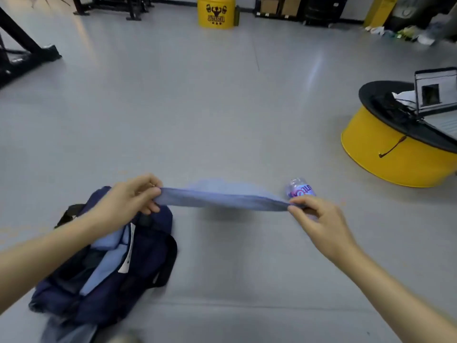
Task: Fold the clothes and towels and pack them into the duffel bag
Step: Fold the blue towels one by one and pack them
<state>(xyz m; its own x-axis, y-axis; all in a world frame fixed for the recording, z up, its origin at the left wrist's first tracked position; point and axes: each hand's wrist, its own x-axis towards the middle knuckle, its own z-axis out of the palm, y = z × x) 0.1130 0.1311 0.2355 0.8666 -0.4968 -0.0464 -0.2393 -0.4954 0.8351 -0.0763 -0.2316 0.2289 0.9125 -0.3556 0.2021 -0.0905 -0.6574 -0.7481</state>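
A light blue towel (222, 198) is stretched flat in the air between both hands, above the grey floor. My left hand (128, 199) pinches its left end, just over the bag. My right hand (319, 220) pinches its right end. The dark navy duffel bag (103, 263) lies open on the floor at lower left. Light blue folded cloth (108, 256) with a white tag lies inside it.
A clear plastic bottle (300, 189) with a pink label lies on the floor just behind my right hand. A low yellow round table (395, 154) with a laptop stands at right. A yellow drum (216, 11) stands at the back. Black gym frames (27, 53) stand at far left.
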